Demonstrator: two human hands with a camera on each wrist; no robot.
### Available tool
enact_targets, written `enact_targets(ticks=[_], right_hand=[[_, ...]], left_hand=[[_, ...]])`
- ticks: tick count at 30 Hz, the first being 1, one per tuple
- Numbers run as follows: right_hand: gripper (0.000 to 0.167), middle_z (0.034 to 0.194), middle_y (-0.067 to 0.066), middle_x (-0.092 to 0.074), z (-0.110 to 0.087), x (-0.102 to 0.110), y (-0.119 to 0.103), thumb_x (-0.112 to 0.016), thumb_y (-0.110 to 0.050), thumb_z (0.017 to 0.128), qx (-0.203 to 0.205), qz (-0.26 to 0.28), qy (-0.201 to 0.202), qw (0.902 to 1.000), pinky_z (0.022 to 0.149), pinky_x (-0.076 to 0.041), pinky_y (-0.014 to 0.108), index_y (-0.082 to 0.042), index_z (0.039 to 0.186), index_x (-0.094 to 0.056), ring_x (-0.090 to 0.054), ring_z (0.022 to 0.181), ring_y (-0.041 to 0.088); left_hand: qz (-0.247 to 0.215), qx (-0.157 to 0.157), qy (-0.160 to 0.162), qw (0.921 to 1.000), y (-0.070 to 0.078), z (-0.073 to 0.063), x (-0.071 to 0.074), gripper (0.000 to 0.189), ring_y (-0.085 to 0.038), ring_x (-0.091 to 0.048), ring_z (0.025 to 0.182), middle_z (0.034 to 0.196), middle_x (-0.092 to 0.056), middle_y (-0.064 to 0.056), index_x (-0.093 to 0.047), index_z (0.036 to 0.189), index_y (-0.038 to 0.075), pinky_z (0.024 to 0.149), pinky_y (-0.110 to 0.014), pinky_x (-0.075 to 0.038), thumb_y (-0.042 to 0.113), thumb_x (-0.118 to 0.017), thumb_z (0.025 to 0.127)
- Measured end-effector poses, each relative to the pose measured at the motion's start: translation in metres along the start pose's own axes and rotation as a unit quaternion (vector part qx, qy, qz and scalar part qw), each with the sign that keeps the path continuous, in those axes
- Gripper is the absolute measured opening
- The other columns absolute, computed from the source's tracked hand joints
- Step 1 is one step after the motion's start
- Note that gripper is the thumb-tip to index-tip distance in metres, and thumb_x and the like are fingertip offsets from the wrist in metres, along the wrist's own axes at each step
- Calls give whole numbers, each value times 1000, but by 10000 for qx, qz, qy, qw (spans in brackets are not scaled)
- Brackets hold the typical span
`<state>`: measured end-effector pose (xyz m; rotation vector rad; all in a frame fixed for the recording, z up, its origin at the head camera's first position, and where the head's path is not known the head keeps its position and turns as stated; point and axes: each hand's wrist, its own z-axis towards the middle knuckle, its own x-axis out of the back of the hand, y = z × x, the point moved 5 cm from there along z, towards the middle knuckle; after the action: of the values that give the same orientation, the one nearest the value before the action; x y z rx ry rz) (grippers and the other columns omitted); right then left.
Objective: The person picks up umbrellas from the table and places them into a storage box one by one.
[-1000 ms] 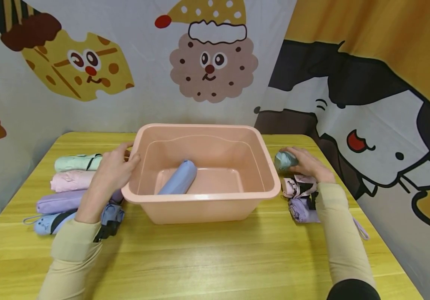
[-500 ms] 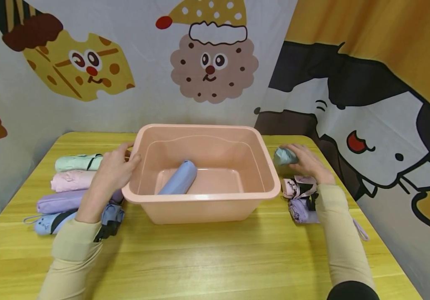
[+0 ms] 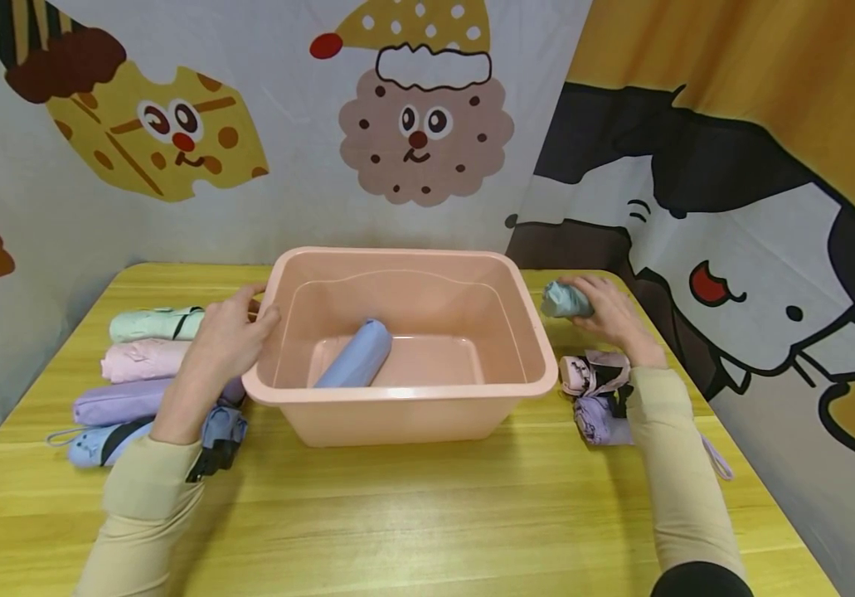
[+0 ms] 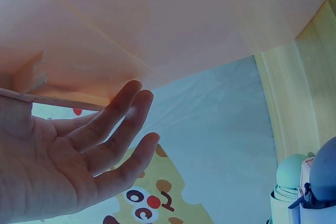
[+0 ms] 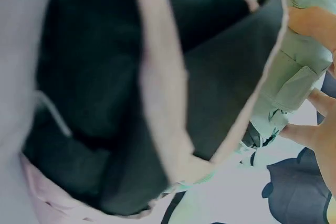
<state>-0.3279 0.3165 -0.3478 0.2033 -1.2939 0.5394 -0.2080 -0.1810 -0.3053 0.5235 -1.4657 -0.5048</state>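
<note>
A pink plastic tub (image 3: 397, 414) stands mid-table with a blue folded umbrella (image 3: 356, 352) lying in it. My left hand (image 3: 229, 336) rests against the tub's left rim. In the left wrist view its fingers (image 4: 113, 135) lie straight under the tub wall (image 4: 157, 24). My right hand (image 3: 609, 319) grips a pale green folded umbrella (image 3: 563, 300) just right of the tub, a little above the table. The right wrist view shows the same green umbrella (image 5: 294, 77) with fingertips (image 5: 312, 22) around it.
Left of the tub lie mint (image 3: 151, 323), pink (image 3: 139, 361), lilac (image 3: 117, 404) and blue (image 3: 91, 445) folded umbrellas. On the right, under my forearm, lie a pink-and-black umbrella (image 3: 591, 373) and a lilac one (image 3: 599, 419). Cartoon curtains close the back and sides.
My right hand has raised the pale green umbrella slightly up and away from the table. The left hand and the tub have stayed still.
</note>
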Motion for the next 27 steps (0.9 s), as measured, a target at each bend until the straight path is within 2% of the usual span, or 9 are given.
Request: enact_targets(ticks=[3,10,18,27], right_hand=[[68,130,23,-52,2,5,-4,-78,-1,71,107,-84,207,9997,90,-41,63,-12,131,-50,-48,115,46],[67,134,18,-51,5,18,-15,-78,-5,74,-73,-260,417,9988,88,-41,66,-18,133,-50,-45,118,43],[68,132,15,-51,9,31,-29,-78,-2,73,127,-302,876,9956,87,-42,65,-19,133,-50,-45,117,41],[68,132,14,-51,16,54,-58,-78,2,71,492,-499,1231,9899,89,-44,65,-19,131,-53,-44,121,38]], left_hand=[[6,22,-5,10000,0,0,0,58,-44,-58,107,123,-56,-31,-32,144,-4,87,-53,-49,33,-35,99],[-3,27,-4,10000,0,0,0,58,-43,-59,106,123,-56,-31,-32,144,-4,86,-53,-50,33,-35,99],[-29,-9,-38,10000,0,0,-1,59,-44,-59,107,124,-56,-31,-31,145,-4,86,-52,-50,34,-34,100],[-30,-40,-4,10000,0,0,0,58,-44,-59,106,123,-56,-31,-32,144,-4,85,-52,-51,33,-34,99]])
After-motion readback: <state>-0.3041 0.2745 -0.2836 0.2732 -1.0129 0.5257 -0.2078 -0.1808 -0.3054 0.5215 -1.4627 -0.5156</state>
